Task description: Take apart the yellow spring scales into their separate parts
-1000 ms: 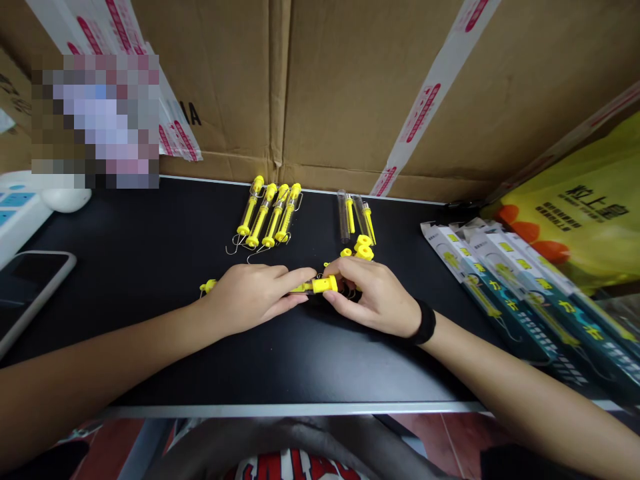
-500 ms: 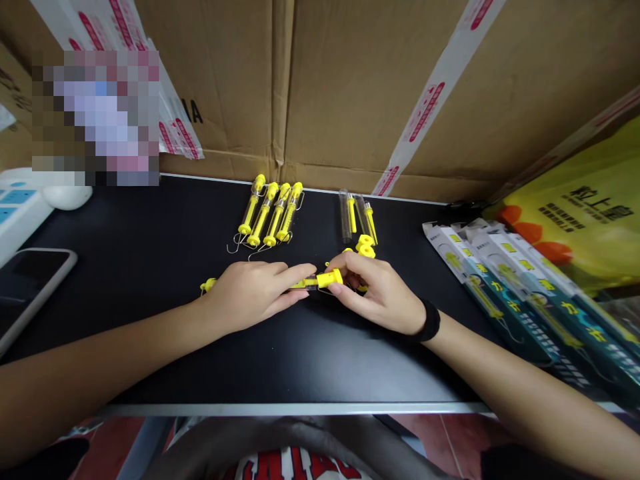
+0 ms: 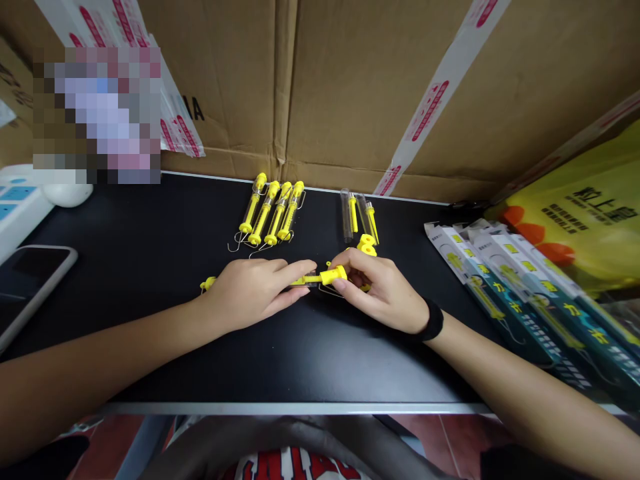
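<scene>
black table; left hand grips tube

Left hand wraps a yellow spring scale from above, one end poking out past the wrist side. Right hand, black wristband on, pinches the yellow end cap; cap sits outside the clear tube, thinner yellow stem between. Wire loop just below the right fingertips. Behind: four assembled scales in a row, hooks toward the person; right of them, clear tubes, yellow rods and yellow nut-like parts, some hidden by the right hand. Black table. Far right: overlapping retail packs, yellow plastic bag. Left: phone, power strip. Cardboard backs it all.
</scene>
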A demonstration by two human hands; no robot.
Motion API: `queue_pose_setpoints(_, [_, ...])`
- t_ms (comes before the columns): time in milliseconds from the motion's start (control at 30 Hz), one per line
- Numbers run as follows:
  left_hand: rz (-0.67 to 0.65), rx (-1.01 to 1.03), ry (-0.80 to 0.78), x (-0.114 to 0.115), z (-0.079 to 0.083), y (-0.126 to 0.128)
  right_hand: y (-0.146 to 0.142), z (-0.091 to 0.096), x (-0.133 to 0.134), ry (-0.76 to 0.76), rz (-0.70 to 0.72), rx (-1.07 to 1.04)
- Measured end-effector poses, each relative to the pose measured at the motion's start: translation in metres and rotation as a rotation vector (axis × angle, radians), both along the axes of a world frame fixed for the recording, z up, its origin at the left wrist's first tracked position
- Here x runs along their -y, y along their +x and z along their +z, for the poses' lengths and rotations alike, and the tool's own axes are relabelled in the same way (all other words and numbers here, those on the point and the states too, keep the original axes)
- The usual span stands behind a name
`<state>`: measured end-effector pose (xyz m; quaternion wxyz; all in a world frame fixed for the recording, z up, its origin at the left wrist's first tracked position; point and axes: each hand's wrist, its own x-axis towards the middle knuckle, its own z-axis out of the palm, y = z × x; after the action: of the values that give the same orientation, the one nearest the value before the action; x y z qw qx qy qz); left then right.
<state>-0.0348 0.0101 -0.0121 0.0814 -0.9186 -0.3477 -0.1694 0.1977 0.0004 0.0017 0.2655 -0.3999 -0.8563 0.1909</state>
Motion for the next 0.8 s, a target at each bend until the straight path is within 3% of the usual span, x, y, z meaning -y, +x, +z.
queue_pose_setpoints(433, [0.016,0.033,0.001,0.0,0.0009,0.0008,0.0011,0.0003,-0.0007,-0.016,-0.007,-0.027])
queue_pose_setpoints(800, [0.005,-0.057,-0.002,-0.0013,0.0031,0.0008,0.0016,0.0008,-0.0012,-0.159,0.013,-0.167])
